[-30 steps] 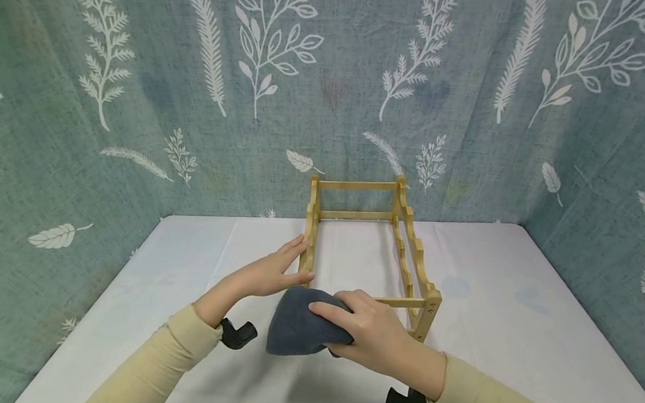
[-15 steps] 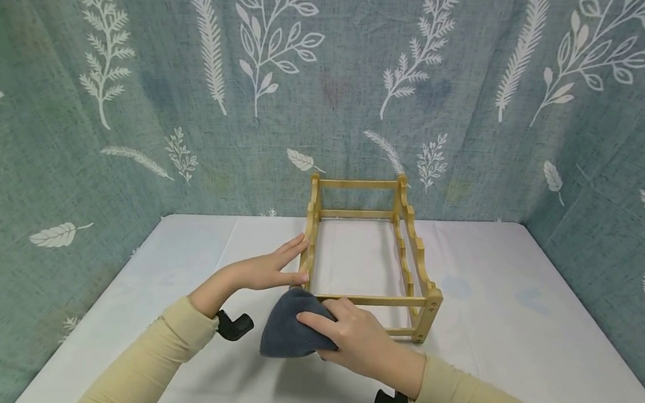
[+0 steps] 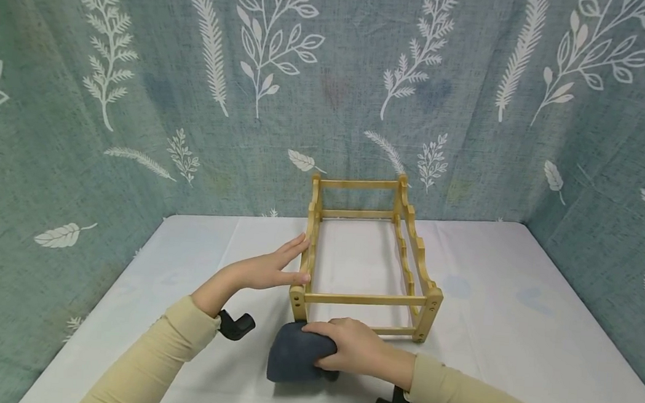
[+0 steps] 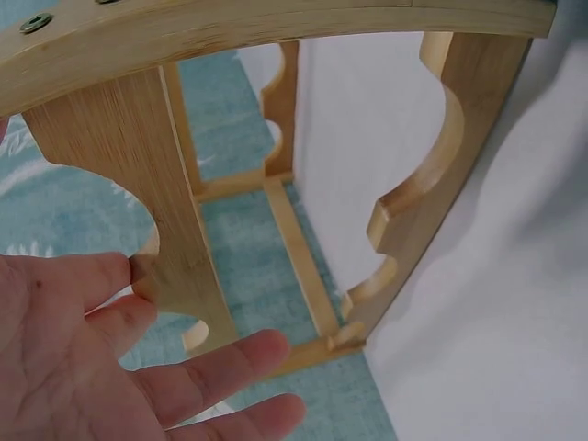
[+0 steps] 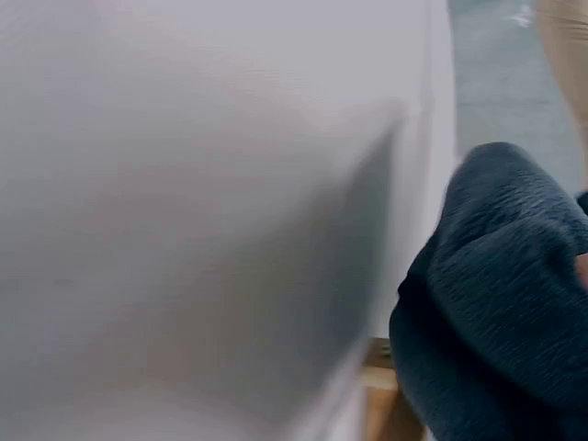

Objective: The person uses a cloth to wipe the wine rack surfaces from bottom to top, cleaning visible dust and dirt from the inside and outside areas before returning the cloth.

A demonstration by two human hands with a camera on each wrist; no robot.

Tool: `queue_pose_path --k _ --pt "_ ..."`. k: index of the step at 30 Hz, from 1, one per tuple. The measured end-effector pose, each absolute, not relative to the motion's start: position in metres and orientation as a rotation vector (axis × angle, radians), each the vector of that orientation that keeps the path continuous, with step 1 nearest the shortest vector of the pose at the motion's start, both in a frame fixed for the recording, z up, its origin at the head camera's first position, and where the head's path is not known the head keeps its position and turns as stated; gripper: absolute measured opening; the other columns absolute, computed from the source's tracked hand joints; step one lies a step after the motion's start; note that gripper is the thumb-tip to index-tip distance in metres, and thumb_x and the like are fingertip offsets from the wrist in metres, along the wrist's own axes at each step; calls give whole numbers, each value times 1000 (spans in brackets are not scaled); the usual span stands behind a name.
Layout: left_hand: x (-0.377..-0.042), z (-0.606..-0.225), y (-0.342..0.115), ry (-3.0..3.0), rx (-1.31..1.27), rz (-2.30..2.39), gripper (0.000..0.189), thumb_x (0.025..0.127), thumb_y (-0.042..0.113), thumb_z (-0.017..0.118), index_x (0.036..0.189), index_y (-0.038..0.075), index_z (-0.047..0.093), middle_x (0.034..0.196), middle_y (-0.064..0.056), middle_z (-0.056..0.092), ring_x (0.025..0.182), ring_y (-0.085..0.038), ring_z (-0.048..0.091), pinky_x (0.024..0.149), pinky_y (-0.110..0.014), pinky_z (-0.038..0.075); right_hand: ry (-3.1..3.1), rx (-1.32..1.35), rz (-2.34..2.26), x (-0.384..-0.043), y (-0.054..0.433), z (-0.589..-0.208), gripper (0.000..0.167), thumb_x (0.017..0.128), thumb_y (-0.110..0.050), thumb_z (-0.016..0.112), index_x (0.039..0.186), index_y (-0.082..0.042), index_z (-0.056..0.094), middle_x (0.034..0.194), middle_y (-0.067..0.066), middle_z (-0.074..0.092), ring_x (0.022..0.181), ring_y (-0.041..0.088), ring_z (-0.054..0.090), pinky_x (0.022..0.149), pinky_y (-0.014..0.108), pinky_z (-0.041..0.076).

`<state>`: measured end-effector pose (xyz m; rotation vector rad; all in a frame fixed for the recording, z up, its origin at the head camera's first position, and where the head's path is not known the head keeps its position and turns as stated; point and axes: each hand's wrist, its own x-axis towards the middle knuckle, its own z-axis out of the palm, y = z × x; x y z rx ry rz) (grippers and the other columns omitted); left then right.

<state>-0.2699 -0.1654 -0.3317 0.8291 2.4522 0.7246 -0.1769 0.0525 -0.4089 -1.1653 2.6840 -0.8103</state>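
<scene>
A light wooden rack (image 3: 364, 299) with scalloped side boards stands on a white-covered table. My left hand (image 3: 263, 272) lies against its left side, fingers spread; the left wrist view shows those fingers (image 4: 211, 372) at the scalloped board (image 4: 175, 211). In my right hand (image 3: 360, 348) I grip a folded dark blue cloth (image 3: 296, 354), low at the front left leg of the rack. The cloth (image 5: 514, 303) fills the right side of the right wrist view, beside a blurred piece of the rack (image 5: 378, 386). The right fingertips are mostly hidden behind the cloth.
The white table (image 3: 493, 310) runs back to a green-grey curtain (image 3: 328, 103) with white leaf prints, which also closes in the left and right sides. Black wrist mounts (image 3: 236, 325) hang under both sleeves.
My right hand has moved the cloth down from the rack's front left top corner to the lower part of that leg, uncovering the corner. The left hand stays almost still.
</scene>
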Motion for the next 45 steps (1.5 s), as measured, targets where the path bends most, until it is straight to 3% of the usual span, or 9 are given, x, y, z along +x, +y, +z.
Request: queue_pose_path --k 9,21,29,35,45 --pt "-271 -331 -166 2467 820 697 90 85 62 46 149 17 0 154 -5 -11 140 -28 -4 107 -56 18 2558 -1064 -1399 -172 58 -366 54 80 -26 72 129 -16 51 119 8 61 98 17 63 77 25 51" --pt "-269 -330 -164 2466 814 714 91 85 63 47 149 18 0 154 -4 -10 141 -26 -4 107 -55 18 2635 -900 -998 -179 51 -422 50 79 -27 72 124 -17 55 109 1 66 92 6 61 75 24 48" --pt "-270 -332 -165 2468 823 710 91 85 63 46 149 16 0 154 -6 -10 140 -29 -4 106 -57 18 2753 -982 -1038 -171 56 -402 51 80 -27 71 127 -17 53 114 4 64 99 14 61 80 30 50" --pt "-270 -333 -165 2466 815 709 90 85 62 46 149 17 1 154 -3 -10 140 -27 -4 107 -55 17 2815 -977 -1248 -164 79 -369 52 79 -24 72 127 -16 54 120 6 61 103 20 61 82 35 51" --pt "-271 -336 -166 2510 847 716 91 85 60 49 149 13 5 154 -5 -7 140 -29 0 108 -54 18 2885 -711 -1278 -145 148 -357 52 79 -27 72 126 -15 54 114 17 62 92 26 65 67 26 53"
